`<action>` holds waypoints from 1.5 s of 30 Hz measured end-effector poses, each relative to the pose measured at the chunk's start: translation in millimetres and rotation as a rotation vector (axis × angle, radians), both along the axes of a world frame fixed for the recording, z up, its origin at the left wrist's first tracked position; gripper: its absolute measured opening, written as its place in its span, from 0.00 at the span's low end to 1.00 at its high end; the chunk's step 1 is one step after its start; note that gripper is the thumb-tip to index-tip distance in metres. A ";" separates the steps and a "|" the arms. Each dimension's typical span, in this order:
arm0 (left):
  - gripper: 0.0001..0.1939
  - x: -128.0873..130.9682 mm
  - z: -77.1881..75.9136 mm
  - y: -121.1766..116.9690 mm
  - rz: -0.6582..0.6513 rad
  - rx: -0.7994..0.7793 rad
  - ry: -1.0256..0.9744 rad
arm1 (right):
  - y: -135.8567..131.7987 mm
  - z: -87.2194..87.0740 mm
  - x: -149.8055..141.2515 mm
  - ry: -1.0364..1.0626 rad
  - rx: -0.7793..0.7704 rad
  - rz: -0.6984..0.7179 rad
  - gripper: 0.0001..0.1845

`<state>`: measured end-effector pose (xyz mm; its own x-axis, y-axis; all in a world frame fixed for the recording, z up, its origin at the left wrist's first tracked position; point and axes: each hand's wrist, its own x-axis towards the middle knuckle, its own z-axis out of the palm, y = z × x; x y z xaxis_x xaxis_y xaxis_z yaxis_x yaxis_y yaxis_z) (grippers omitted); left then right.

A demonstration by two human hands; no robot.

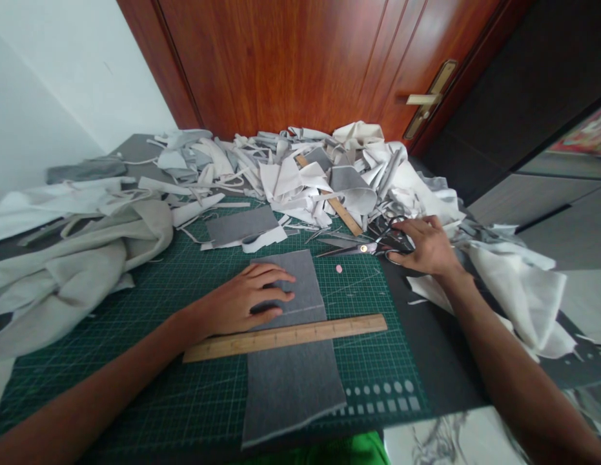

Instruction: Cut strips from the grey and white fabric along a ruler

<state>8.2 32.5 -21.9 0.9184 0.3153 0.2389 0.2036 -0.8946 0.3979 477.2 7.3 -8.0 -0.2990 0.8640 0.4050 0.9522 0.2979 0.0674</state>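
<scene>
Behind the bench (440,368) stands a red-brown wooden door (281,64), and a heap of pale cloth scraps (290,184) runs along the bench's far edge. On the green cutting mat (159,310), the dark grey cloth (295,387) stretches towards the bench's near edge, with a wooden ruler (358,325) lying across its middle. My left hand (274,297) lies on the cloth's far part, just beyond the ruler, its fingers spread and pinching nothing. My right hand (394,241) is at the scissors (365,248), near the mat's far right corner; its thumb and fingers curve apart at the two handle loops, though I cannot tell how firmly they grip. The blades stand slightly parted over the mat, with a small pink piece (339,268) just nearer me. Beige cloth (87,265) is bunched towards the bench's left edge.
</scene>
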 end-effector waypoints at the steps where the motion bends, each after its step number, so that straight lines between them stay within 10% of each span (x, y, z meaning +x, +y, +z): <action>1: 0.13 -0.4 0.3 -0.6 0.001 0.005 0.002 | -0.6 -0.1 -0.7 0.003 0.012 0.000 0.30; 16: 0.11 -23.2 0.3 11.2 0.147 0.030 -0.012 | -6.0 3.2 -2.3 -0.190 0.360 0.318 0.26; 45: 0.21 -16.1 -2.3 1.5 0.220 -0.057 -0.039 | -11.5 -25.0 -28.5 -0.191 0.439 0.184 0.17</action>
<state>-7.9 34.0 -24.2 0.8162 0.5213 0.2491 0.3751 -0.8061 0.4577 448.7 -4.2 -33.0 -0.5340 0.5510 0.6413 0.8453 0.3636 0.3915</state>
